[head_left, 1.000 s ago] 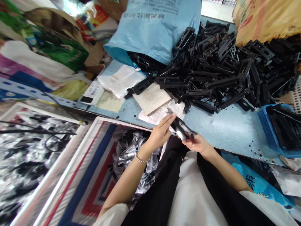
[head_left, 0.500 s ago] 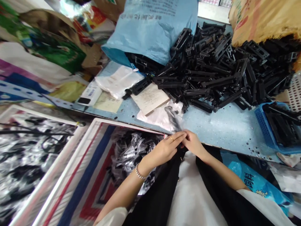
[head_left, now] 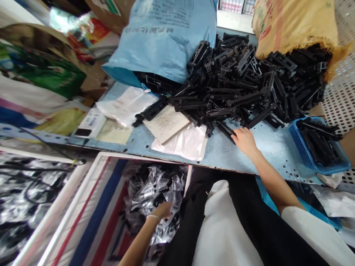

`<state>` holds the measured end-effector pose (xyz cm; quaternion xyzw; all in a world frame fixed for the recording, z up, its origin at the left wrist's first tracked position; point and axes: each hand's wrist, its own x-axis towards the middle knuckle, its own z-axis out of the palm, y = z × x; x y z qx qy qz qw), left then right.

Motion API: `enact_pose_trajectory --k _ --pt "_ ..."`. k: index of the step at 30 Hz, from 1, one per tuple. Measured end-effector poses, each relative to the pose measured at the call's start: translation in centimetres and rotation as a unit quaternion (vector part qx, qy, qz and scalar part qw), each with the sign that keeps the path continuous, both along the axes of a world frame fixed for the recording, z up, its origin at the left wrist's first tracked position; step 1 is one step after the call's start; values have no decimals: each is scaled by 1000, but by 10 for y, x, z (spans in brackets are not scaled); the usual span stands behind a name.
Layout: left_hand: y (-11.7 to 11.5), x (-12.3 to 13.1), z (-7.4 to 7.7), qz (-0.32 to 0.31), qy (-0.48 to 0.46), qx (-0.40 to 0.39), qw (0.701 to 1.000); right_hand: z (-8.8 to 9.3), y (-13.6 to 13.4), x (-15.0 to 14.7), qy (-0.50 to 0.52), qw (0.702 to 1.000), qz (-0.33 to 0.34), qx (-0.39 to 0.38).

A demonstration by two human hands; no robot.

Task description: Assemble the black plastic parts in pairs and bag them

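Observation:
At the front of a large heap of black plastic parts (head_left: 235, 88), my right hand (head_left: 245, 142) has its fingers closed around the near end of one long black plastic part (head_left: 225, 130). My left hand (head_left: 163, 210) hangs low over a lined bin and looks blurred, so its fingers cannot be made out. Beneath it lie bagged black parts (head_left: 154, 184) in clear plastic. A stack of clear plastic bags (head_left: 191, 142) lies flat on the blue table, partly under a piece of cardboard (head_left: 168, 123).
A blue sack (head_left: 163, 40) and a yellow sack (head_left: 296, 26) stand at the back, parts spilling out. To the right is a blue basket (head_left: 302, 147) holding black parts. The table edge (head_left: 155, 157) runs above the striped bin (head_left: 94, 207). A white box (head_left: 90, 123) lies left.
My hands, together before at the table edge with a bagged part, have separated. The left went down over the bin; the right reached forward to the heap. The bagged part is out of my right hand.

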<state>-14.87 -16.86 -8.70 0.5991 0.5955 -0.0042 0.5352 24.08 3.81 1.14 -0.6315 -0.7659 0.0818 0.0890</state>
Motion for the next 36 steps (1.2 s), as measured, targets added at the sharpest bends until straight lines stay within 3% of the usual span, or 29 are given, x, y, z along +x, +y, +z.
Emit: enact_pose_trajectory --k 3,5,8,11,13,16,21,24,28,31,36 --pt "29 29 17 23 2 30 999 3 -35 -4 144 989 23 24" --pt "56 64 39 79 -103 66 989 5 -65 -18 204 976 16 76" --pt "100 130 69 156 -338 160 914 7 -103 -46 226 967 41 108" --pt "130 182 86 210 -322 230 894 13 -114 -51 259 956 123 60" --pt "136 198 92 168 -300 250 905 21 -107 -36 267 956 107 62" --pt "134 203 100 59 -299 250 919 33 -86 0 195 973 41 113" --pt "126 207 107 0 -265 231 936 36 -56 36 107 985 128 45" --pt "130 213 104 11 -251 228 941 30 -51 36 171 978 117 -12" --pt "147 216 95 78 -267 223 934 23 -66 24 235 962 85 -113" --pt "156 215 92 131 -269 230 926 19 -87 12 194 965 153 -90" --pt "158 222 84 148 -275 216 925 6 -101 5 202 953 212 -79"
